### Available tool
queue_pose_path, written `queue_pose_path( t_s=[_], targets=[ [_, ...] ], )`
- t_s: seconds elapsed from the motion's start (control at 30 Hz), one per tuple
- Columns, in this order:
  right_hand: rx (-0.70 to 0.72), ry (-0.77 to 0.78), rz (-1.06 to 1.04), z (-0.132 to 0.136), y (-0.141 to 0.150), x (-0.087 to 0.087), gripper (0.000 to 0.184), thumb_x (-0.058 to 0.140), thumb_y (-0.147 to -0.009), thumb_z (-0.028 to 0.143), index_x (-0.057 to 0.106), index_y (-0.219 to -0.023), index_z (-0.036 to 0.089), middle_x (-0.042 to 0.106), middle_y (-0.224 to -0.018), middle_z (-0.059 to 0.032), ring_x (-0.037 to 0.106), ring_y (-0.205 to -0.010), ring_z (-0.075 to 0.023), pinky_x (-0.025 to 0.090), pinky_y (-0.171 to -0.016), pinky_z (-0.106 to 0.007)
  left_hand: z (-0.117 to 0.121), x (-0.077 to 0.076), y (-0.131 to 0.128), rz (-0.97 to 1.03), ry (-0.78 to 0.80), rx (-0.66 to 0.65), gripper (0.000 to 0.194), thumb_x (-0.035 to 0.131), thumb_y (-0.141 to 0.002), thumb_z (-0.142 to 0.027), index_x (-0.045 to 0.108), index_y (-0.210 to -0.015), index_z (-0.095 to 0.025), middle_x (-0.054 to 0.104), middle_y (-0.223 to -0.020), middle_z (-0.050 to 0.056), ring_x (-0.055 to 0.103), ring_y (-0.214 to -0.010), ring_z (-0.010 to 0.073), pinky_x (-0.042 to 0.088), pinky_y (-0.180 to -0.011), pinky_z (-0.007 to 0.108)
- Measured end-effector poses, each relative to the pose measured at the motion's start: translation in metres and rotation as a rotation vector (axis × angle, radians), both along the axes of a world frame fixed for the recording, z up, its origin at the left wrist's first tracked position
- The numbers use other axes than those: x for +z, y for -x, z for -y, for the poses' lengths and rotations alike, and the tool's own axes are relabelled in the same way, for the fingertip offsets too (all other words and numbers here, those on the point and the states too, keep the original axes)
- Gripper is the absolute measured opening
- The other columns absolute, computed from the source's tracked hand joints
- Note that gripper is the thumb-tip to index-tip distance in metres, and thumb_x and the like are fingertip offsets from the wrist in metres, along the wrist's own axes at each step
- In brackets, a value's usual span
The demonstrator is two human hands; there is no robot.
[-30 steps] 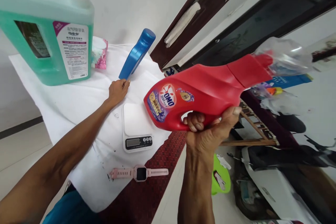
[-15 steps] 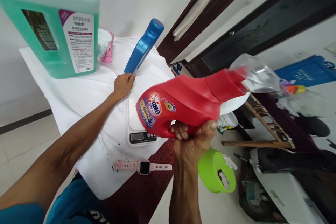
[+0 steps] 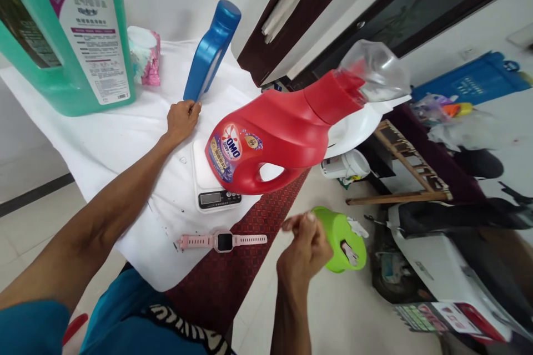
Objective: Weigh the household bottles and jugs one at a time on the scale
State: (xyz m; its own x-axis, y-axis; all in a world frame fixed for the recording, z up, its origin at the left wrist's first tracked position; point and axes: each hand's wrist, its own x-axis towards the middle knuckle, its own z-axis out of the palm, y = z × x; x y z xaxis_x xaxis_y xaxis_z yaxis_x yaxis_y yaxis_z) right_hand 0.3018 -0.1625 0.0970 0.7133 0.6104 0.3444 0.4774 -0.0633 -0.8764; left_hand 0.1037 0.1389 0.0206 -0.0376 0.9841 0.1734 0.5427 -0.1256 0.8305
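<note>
My left hand [image 3: 183,121] rests as a closed fist on the white cloth, right at the foot of a blue bottle [image 3: 212,51]. Nothing shows in its fingers. A big red OMO detergent jug [image 3: 266,136] with a clear plastic cap [image 3: 375,72] stands on a white digital scale [image 3: 207,175]. Its handle hole is free of fingers. Below the jug, off the table's edge, my right hand [image 3: 306,247] is in the air with its fingers curled, slightly blurred and with nothing visible in it. A pink watch [image 3: 225,241] lies near the front edge.
A large jug of green liquid [image 3: 94,61] stands at the left, beside a pink tissue pack [image 3: 145,55]. On the floor to the right are a lime-green bin [image 3: 343,238] and a white bucket [image 3: 347,165]. A scooter [image 3: 449,266] is parked further right.
My right hand has let go of the red jug's handle and moved down away from it. The jug now stands unheld on the scale. My left hand stays by the blue bottle.
</note>
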Motion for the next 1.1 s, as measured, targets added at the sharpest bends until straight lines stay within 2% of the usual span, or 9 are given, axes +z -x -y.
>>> queue_pose_path(
  t_s=[0.13, 0.23, 0.3, 0.4, 0.5, 0.6, 0.7, 0.83, 1.1],
  targets=[
    [0.11, 0.131, 0.198, 0.063, 0.04, -0.03, 0.052, 0.052, -0.109, 0.039, 0.048, -0.059, 0.024, 0.042, -0.051, 0.004, 0.037, -0.045, -0.0138, 0.025, -0.049, -0.03, -0.001, -0.001, 0.0, -0.009, 0.001, -0.007, 0.043, 0.048, -0.105, -0.042, 0.054, -0.068, -0.021, 0.056, -0.068, 0.004, 0.053, -0.07, 0.0203, 0.034, -0.073, 0.035],
    [0.331, 0.121, 0.319, 0.073, 0.059, -0.041, 0.04, 0.055, -0.105, 0.029, 0.053, -0.065, 0.024, 0.05, -0.056, 0.0038, 0.044, -0.046, -0.0148, 0.029, -0.049, -0.03, -0.001, -0.001, 0.0, -0.018, 0.0, -0.004, 0.042, 0.048, -0.105, -0.042, 0.057, -0.07, -0.021, 0.057, -0.069, 0.005, 0.054, -0.073, 0.0208, 0.037, -0.074, 0.034],
    [0.321, 0.139, 0.297, 0.059, 0.06, -0.036, 0.033, 0.052, -0.106, 0.028, 0.061, -0.075, 0.025, 0.059, -0.065, 0.0025, 0.054, -0.054, -0.0164, 0.038, -0.053, -0.03, 0.0, 0.001, 0.001, -0.023, -0.002, 0.0, 0.041, 0.048, -0.104, -0.042, 0.057, -0.07, -0.021, 0.056, -0.068, 0.004, 0.053, -0.072, 0.0205, 0.038, -0.075, 0.034],
    [0.15, 0.092, 0.192, 0.018, 0.052, -0.012, 0.015, 0.061, -0.104, 0.036, 0.07, -0.108, 0.025, 0.072, -0.096, -0.0034, 0.07, -0.084, -0.0207, 0.055, -0.074, -0.034, 0.001, 0.004, 0.002, -0.023, 0.006, -0.007, 0.041, 0.046, -0.104, -0.043, 0.056, -0.071, -0.021, 0.058, -0.069, 0.005, 0.053, -0.072, 0.0204, 0.038, -0.075, 0.034],
    [0.161, -0.06, 0.028, -0.031, 0.043, 0.016, 0.048, 0.077, -0.091, 0.05, 0.065, -0.13, 0.024, 0.07, -0.128, -0.01, 0.069, -0.113, -0.0249, 0.057, -0.095, -0.041, 0.002, 0.007, 0.004, -0.021, 0.002, -0.011, 0.04, 0.046, -0.102, -0.044, 0.055, -0.071, -0.022, 0.059, -0.07, 0.005, 0.055, -0.073, 0.0213, 0.038, -0.075, 0.035],
    [0.306, -0.068, -0.212, -0.07, 0.036, 0.032, 0.043, 0.085, -0.081, 0.056, 0.069, -0.101, 0.022, 0.072, -0.096, -0.003, 0.065, -0.086, -0.0193, 0.055, -0.078, -0.034, 0.001, 0.008, 0.005, -0.029, -0.016, -0.005, 0.039, 0.045, -0.099, -0.046, 0.054, -0.068, -0.023, 0.058, -0.068, 0.006, 0.057, -0.071, 0.0224, 0.037, -0.073, 0.035],
    [0.412, -0.034, -0.407, -0.091, 0.028, 0.037, 0.051, 0.091, -0.072, 0.058, 0.057, -0.065, 0.022, 0.053, -0.059, 0.0049, 0.045, -0.058, -0.0119, 0.041, -0.058, -0.028, 0.0, 0.006, 0.005, -0.026, -0.018, 0.003, 0.04, 0.045, -0.097, -0.048, 0.053, -0.066, -0.024, 0.058, -0.065, 0.006, 0.057, -0.068, 0.0232, 0.036, -0.07, 0.035],
    [0.551, -0.058, -0.539, -0.1, 0.018, 0.039, 0.061, 0.088, -0.076, 0.062, 0.047, -0.056, 0.023, 0.039, -0.05, 0.0075, 0.033, -0.05, -0.0087, 0.029, -0.051, -0.027, -0.002, 0.003, 0.005, -0.008, -0.029, -0.003, 0.041, 0.045, -0.095, -0.05, 0.052, -0.065, -0.024, 0.057, -0.062, 0.006, 0.055, -0.065, 0.0229, 0.034, -0.067, 0.036],
    [0.248, -0.288, -0.355, -0.152, -0.001, 0.046, 0.06, 0.079, -0.085, 0.067, 0.039, -0.065, 0.027, 0.029, -0.055, 0.0097, 0.024, -0.049, -0.0092, 0.026, -0.044, -0.027, -0.002, 0.0, 0.004, 0.036, -0.011, 0.012, 0.041, 0.046, -0.094, -0.052, 0.049, -0.063, -0.024, 0.055, -0.06, 0.004, 0.052, -0.063, 0.0207, 0.031, -0.066, 0.034]
  ],
)
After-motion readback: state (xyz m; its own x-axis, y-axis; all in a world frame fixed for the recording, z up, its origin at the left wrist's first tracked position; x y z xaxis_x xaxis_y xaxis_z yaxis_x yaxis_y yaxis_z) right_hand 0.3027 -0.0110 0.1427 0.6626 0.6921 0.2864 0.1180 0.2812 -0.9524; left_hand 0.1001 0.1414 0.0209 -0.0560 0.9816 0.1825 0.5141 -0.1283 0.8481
